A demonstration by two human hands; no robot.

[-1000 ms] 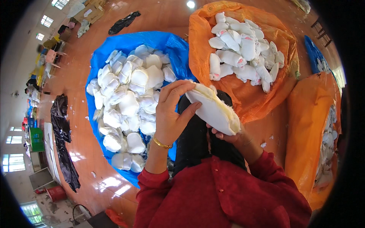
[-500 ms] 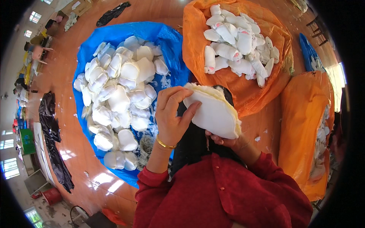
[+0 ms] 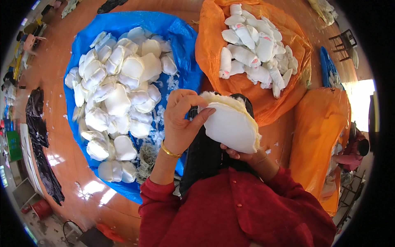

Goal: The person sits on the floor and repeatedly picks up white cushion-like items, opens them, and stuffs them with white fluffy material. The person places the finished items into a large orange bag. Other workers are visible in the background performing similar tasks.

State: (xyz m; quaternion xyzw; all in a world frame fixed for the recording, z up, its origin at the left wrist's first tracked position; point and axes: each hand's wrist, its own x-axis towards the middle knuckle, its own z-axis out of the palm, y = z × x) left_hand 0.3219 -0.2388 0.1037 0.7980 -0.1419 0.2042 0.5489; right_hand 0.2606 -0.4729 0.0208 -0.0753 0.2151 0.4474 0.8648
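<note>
A white padded fabric piece [image 3: 230,127], with a fluffy, yellowish seam along its upper and right edges, is held tilted over my lap. My left hand [image 3: 181,119], a gold bangle at its wrist, pinches the upper left corner between thumb and fingers. From underneath, my right hand [image 3: 242,155] grips the lower right end; most of its fingers are hidden behind the piece. To the left, a blue sheet bag [image 3: 187,45] bears a heap of similar white padded pieces [image 3: 117,101]. Beyond my knees, an orange sack [image 3: 210,49] holds white stuffed limb-like parts [image 3: 263,49], some with pink marks.
Another orange sack [image 3: 306,140] lies at the right, near a person [image 3: 354,152] in dark red. Grey fibre [image 3: 147,162] and loose white fluff [image 3: 172,82] lie on the blue sheet. A black plastic sheet [image 3: 39,136] stretches along the reddish floor at left.
The view has shifted, bringing more of the right side and the other person into sight. My left fingertips have slid slightly along the corner. Both hands still hold the piece.
</note>
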